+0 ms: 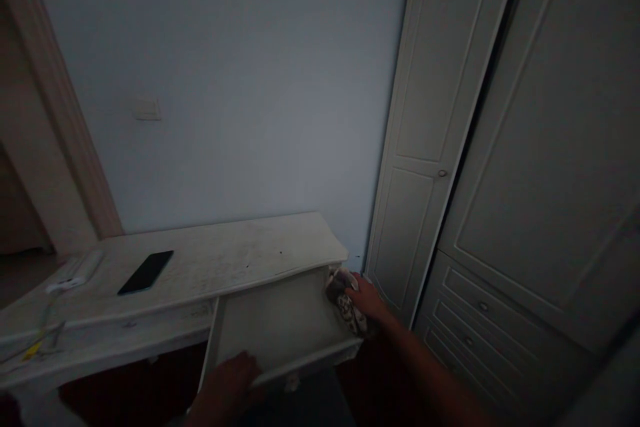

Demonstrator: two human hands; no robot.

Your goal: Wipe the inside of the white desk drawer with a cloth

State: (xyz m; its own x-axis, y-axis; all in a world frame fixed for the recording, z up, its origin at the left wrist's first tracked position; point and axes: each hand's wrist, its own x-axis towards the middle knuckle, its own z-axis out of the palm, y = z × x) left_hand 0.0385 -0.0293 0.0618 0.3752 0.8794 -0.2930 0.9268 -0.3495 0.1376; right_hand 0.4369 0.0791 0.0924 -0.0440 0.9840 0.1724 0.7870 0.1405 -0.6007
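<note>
A white desk drawer [280, 320] is pulled out from the right part of a white desk [280, 247], and its bare inside shows. My right hand [367, 297] is closed round a bunched grey cloth [345, 300] with a dark and light pattern. That cloth lies against the drawer's right side wall, near the desk's front corner. At the drawer's front left corner, my left hand [235, 373] grips the edge, its fingers curled over the rim. The dim light hides the left thumb.
On the desktop lie a dark phone [146, 272] and a white object [70, 280] farther left. Something yellow [33, 350] shows at the desk's left front. A white wardrobe [425, 113] with drawers stands close on the right. Behind the desk is a wall with a switch [147, 108].
</note>
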